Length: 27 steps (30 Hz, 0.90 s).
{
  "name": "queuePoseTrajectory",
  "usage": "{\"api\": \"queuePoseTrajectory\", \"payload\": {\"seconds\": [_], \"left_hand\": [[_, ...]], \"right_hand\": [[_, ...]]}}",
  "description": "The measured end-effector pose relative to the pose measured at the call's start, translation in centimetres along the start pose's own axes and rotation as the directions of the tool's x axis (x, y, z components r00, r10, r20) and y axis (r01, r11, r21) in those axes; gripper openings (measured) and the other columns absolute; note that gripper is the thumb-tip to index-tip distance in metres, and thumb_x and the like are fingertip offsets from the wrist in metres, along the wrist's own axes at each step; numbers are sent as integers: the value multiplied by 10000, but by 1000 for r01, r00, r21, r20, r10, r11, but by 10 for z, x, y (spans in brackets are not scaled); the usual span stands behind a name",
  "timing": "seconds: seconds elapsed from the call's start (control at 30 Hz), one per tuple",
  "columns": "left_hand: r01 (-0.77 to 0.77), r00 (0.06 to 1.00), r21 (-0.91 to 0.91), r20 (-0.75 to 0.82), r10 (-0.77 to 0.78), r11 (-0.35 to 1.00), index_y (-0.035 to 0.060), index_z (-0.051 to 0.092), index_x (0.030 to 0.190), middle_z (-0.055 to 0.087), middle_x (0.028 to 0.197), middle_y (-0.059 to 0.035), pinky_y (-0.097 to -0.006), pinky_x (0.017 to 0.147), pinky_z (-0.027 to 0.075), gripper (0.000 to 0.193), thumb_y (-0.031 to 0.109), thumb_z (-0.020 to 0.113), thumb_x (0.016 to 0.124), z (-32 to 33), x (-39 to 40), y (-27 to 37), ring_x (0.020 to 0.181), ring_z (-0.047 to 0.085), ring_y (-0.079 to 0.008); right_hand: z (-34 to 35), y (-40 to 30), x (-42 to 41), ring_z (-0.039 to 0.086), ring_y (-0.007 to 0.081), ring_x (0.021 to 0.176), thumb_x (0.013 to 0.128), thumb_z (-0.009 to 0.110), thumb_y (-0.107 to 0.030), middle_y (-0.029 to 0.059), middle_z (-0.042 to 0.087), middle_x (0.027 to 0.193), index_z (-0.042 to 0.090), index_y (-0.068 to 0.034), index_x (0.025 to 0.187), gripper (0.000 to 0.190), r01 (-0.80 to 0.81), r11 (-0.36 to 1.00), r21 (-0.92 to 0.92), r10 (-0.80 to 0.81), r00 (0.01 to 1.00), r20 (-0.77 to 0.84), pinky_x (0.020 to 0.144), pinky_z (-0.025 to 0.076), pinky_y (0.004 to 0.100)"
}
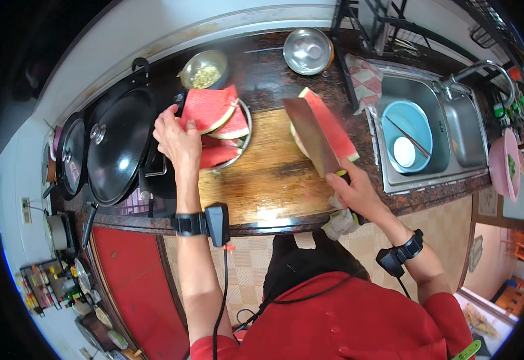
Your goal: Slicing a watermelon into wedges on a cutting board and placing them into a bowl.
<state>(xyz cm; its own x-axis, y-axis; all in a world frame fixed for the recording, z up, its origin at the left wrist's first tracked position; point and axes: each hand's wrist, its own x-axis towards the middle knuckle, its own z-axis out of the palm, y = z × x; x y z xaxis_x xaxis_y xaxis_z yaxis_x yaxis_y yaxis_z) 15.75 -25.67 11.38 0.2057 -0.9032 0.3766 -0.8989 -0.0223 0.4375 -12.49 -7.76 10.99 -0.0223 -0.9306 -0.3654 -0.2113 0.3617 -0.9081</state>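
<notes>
A plate [249, 118] with a metallic rim holds several cut watermelon slices, stacked at the left end of a wooden cutting board [271, 153]. My left hand [179, 139] is at the left edge of the top watermelon slice [208, 108], its thumb over the red flesh; whether the fingers grip the slice is hidden. My right hand [356, 189] holds a cleaver [311, 132] by its dark handle. The broad blade points up and to the left. A larger watermelon wedge [329, 123] lies at the board's right end, partly behind the blade.
A black lidded wok [120, 148] stands left on the stove. Behind the plate is a bowl of chopped food [206, 74]; a steel bowl [308, 51] sits farther right. The sink [451, 135] contains a blue basin [408, 110]. A crumpled cloth [340, 225] hangs at the counter's front edge.
</notes>
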Motion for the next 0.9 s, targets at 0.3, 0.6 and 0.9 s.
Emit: {"api": "queuePoseTrajectory", "payload": {"seconds": [0.3,0.6,0.9], "left_hand": [[-216,976,57,15,215,975,91,562,1108,458,1225,-138,-492,937,283,362,239,642,788,31,-111,7,1187,370,-336],[-288,955,-69,-95,281,955,58,437,1260,161,1406,-260,-506,1020,258,722,268,796,670,46,-135,-23,1258,236,-422],[222,974,-673,113,-198,706,-22,407,1207,464,1178,-184,-335,884,459,747,118,847,620,54,-145,-74,1071,489,-234]], "right_hand": [[-68,18,-34,414,36,439,904,554,-167,-32,421,563,485,-56,907,130,-24,995,100,49,964,-262,370,322,218],[-49,50,-39,407,42,412,910,557,-192,-33,417,541,458,-56,883,170,-32,998,63,39,993,-113,367,328,215],[-16,53,-32,439,45,413,902,559,-184,-19,438,530,429,-51,846,194,134,984,-119,-133,991,20,371,336,211]]}}
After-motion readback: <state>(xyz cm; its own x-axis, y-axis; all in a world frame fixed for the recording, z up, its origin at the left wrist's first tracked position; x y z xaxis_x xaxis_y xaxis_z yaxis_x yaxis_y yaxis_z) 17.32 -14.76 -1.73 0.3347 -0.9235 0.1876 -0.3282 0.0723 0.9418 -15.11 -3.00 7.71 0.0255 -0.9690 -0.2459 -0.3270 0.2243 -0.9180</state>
